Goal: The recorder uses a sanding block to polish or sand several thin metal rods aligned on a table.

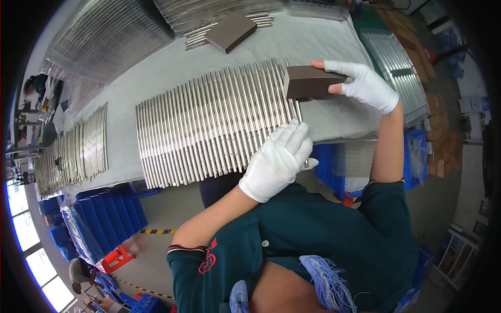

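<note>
Side by side on the pale table covering lies a wide row of shiny metal rods [203, 122]. My left hand [276, 161], in a white glove with its fingers close together, rests over the near end of the rightmost rods. One rod's end shows beside its thumb, so it seems to hold that rod down; the palm hides the grip. In my right hand [365, 86], gloved with bare thumb and fingertip showing, is a brown rectangular block [313, 82]. The block touches the far right part of the row. A second brown block [231, 31] lies on more rods farther back.
Plastic-wrapped stacks of rods [109, 41] stand at the back left. A smaller rod row [78, 146] lies at the table's left. Blue bins [112, 216] stand below the front edge at left, with another blue crate [329, 161] at right. Cardboard boxes [438, 130] stand far right.
</note>
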`<action>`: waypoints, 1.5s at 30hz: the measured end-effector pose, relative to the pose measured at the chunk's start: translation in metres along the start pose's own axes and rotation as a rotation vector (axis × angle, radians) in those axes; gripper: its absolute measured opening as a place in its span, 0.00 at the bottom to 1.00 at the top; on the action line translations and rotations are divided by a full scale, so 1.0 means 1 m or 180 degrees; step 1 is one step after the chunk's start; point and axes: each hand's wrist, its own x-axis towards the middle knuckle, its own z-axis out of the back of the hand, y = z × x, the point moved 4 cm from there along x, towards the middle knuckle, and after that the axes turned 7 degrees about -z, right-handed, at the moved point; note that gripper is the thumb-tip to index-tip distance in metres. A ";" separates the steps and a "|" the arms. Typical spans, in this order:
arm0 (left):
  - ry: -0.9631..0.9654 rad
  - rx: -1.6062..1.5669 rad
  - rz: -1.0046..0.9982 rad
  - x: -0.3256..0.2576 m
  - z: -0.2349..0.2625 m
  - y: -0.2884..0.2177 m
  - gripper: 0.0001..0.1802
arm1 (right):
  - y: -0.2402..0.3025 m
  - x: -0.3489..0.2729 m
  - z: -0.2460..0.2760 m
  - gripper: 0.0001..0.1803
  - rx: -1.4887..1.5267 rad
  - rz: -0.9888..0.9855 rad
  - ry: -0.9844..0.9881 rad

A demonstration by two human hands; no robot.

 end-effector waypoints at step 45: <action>0.0185 0.0033 -0.0078 -0.002 -0.019 -0.002 0.20 | 0.027 0.058 -0.014 0.40 0.0518 0.1232 -0.0516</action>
